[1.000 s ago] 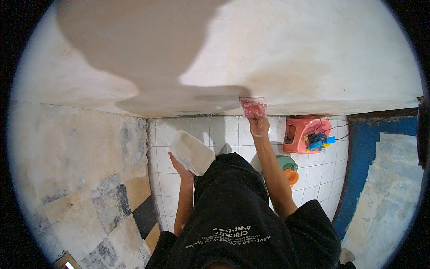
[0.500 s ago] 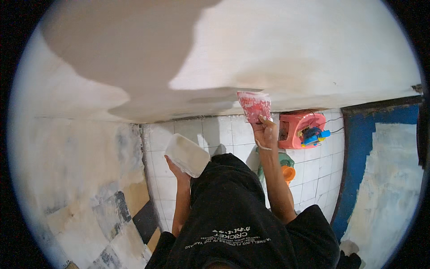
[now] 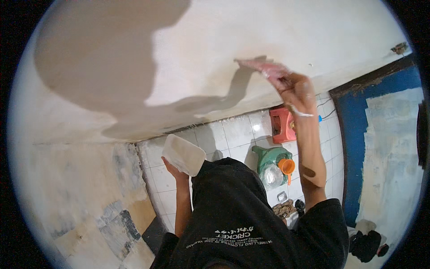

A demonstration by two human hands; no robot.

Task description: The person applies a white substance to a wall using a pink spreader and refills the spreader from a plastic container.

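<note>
My left hand (image 3: 175, 171) grips the side of a white rectangular plastic tub (image 3: 184, 154), held low over the floor in front of my dark trousers. What the tub holds is pale and hard to make out. Up at the off-white wall (image 3: 215, 40), my right hand (image 3: 298, 92) has its fingers closed round a pink putty scraper (image 3: 271, 68) smeared with white. The blade side points left and lies at the wall, where its shadow meets it. Motion slightly blurs the scraper and hand.
On the white-tiled floor stand a pink stool (image 3: 278, 127), a green container (image 3: 265, 154) with an orange dipper (image 3: 286, 166) and clear plastic (image 3: 272, 177). A blue panel (image 3: 354, 107), partly coated white, is at right. A patchy wall (image 3: 85, 188) closes the left side.
My right hand has moved up and to the right along the wall with the scraper, which has turned from upright to pointing left. The tub has barely shifted.
</note>
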